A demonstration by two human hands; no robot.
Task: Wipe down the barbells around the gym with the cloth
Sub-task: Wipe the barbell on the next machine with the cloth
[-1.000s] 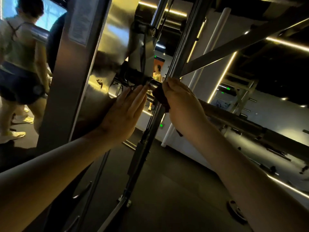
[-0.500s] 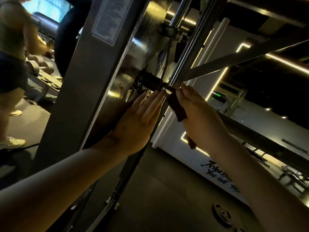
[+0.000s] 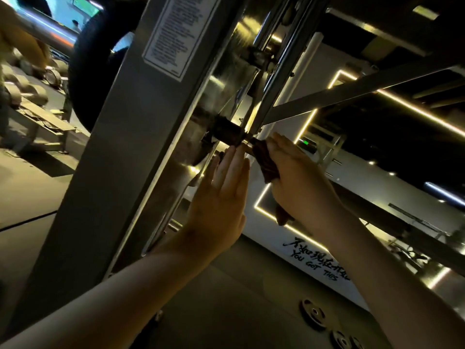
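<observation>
The right hand (image 3: 297,177) is seen with its fingers curled round a dark cloth (image 3: 264,163), which is clamped against the barbell (image 3: 226,132). Its wrist is bent and the forearm is raised from the lower right. A loose end of the cloth hangs below the palm. The left hand (image 3: 221,195) is held flat just beside it, fingers straight and together, nothing grasped. The fingertips are brought up to the bar next to the cloth (whether they touch it cannot be told). The barbell is seen as a dark, dull collar with a short bright stretch of steel, set across the slanted guide rod (image 3: 276,79) of a rack. To the left stands a broad steel upright (image 3: 120,159) bearing a printed label (image 3: 171,34). Weight plates (image 3: 313,314) lie on the floor below.
</observation>
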